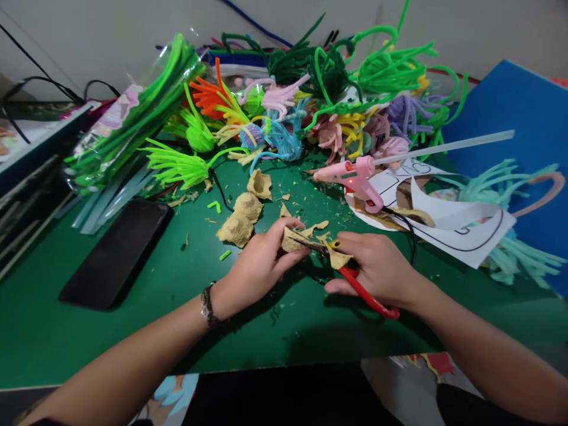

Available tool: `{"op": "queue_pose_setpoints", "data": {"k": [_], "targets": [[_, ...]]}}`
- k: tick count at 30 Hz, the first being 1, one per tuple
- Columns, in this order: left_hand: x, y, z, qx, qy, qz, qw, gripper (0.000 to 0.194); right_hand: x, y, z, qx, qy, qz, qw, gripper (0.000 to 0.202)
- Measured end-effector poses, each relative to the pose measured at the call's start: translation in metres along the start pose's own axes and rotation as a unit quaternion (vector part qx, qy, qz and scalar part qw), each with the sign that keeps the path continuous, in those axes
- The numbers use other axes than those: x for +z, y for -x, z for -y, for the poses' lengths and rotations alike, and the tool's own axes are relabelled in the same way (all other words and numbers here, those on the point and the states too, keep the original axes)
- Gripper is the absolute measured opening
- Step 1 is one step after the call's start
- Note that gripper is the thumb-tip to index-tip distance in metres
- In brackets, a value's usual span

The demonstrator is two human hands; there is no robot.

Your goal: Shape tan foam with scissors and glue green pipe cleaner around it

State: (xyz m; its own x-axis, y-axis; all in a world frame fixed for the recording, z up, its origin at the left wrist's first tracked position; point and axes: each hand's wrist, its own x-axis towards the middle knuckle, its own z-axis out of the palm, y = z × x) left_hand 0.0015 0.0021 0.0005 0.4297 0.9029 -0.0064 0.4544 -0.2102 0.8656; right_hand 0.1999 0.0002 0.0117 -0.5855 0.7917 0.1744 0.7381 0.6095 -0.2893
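Note:
My left hand pinches a tan egg carton piece between thumb and fingers. In my right hand are red-handled scissors, their blades against that piece. A ragged carton strip hangs around the blades near the pivot. Just beyond my left hand lie egg carton cups, two of them bumps facing up, and a single cup sits behind them. Torn carton scraps are scattered by the scissors.
A pink glue gun with a clear stick rests on cut paper at right. A black phone lies at left. Fuzzy pipe cleaner bundles crowd the back, beside a bagged green bunch. A blue board leans at right.

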Motion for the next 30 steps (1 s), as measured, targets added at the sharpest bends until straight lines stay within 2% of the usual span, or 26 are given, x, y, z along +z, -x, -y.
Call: {"op": "queue_pose_setpoints", "data": {"k": [7, 13, 18, 30], "targets": [[-0.0001, 0.0001, -0.0007, -0.005, 0.007, 0.006, 1.000, 0.029, 0.0005, 0.0010, -0.0011, -0.012, 0.026, -0.011, 1.000, 0.063], [-0.0005, -0.0011, 0.0001, -0.008, -0.009, 0.001, 1.000, 0.028, 0.0004, -0.0005, 0.0003, 0.012, 0.024, 0.011, 1.000, 0.062], [0.0012, -0.0015, 0.0012, 0.018, -0.045, -0.003, 0.999, 0.029, 0.0007, -0.0019, 0.0034, 0.020, 0.024, 0.023, 0.999, 0.067], [0.0041, 0.0005, 0.0009, 0.028, -0.037, -0.002, 0.999, 0.025, -0.0004, -0.0008, 0.0027, -0.009, -0.019, -0.003, 1.000, 0.064]]}}
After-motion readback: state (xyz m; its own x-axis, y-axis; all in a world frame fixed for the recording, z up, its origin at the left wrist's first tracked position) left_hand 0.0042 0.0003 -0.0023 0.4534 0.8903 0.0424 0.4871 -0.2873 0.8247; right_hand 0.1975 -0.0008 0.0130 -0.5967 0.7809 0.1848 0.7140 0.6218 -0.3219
